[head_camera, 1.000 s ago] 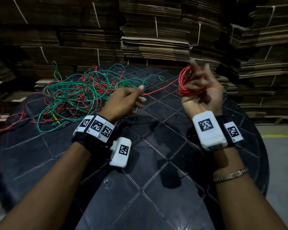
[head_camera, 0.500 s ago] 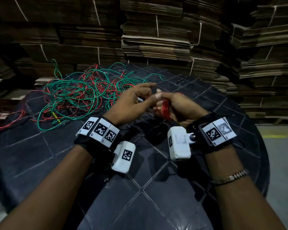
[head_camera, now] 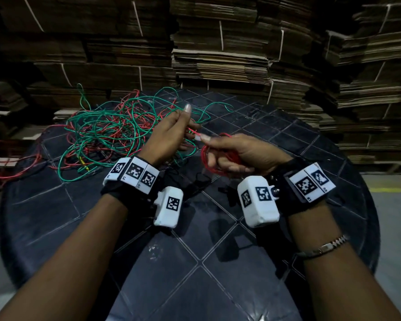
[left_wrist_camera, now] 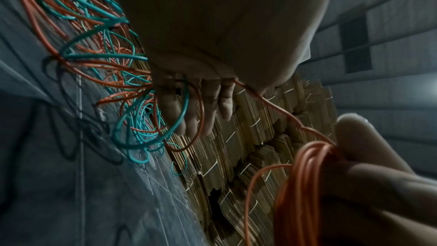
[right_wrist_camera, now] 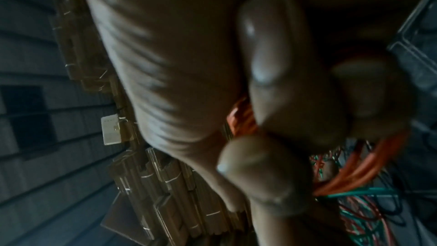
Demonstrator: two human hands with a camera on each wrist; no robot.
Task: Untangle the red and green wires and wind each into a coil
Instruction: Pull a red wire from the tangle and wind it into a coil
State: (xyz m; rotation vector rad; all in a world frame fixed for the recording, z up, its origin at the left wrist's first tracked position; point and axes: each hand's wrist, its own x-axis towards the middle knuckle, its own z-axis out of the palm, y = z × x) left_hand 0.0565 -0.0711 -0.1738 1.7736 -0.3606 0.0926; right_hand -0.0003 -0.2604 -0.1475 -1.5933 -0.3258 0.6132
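Stacked cardboard behind a dark tabletop [head_camera: 218,286]: our right hand [head_camera: 239,156] grips the light, springy red coil [head_camera: 212,158], our left hand [head_camera: 171,135] pinches its feeding strand, green wire [head_camera: 97,126] lies tangled beyond.

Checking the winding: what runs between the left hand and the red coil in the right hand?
One red strand runs from the left hand to the red coil gripped by the right hand; the left wrist view shows it best.
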